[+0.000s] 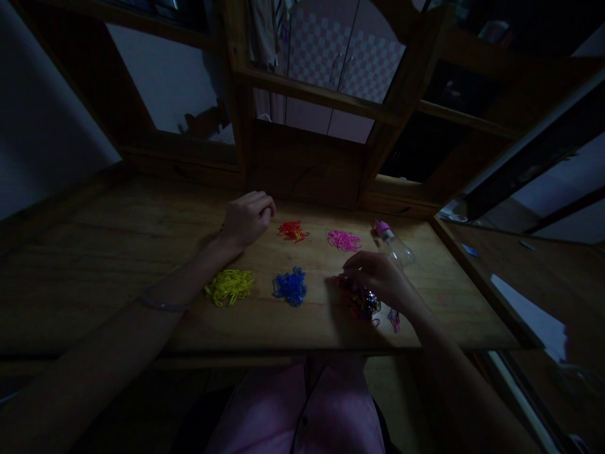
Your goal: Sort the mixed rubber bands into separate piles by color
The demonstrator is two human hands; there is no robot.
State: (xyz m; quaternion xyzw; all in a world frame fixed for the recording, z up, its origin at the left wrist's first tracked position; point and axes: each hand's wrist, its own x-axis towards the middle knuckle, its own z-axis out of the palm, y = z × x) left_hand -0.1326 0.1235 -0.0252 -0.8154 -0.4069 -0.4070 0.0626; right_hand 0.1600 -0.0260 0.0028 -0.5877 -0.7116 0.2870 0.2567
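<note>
Closest in, pink clothing (302,410) shows just below the table (118,252) edge, straight down from the blue pile (290,287). Up on the wood now: right of the blue pile sits the mixed-colour heap (365,304), and the right hand (378,280) is over it, touching it, fingertips (348,272) drawn together on the side facing the blue pile. It is too dim to tell whether a piece is pinched between them. A stray pink piece (394,320) lies right of that heap, further from the blue. Left of the blue pile, level with it, is the yellow pile (229,287), just beside the left forearm. Beyond the blue pile is the red pile (293,231). Left of the red, the left hand (246,217) rests on the wood with fingers curled in, and what is inside cannot be seen. Beyond and right of the blue are the pink pile (344,240) and a clear bottle (394,246) on its side. The two hands are well apart.
</note>
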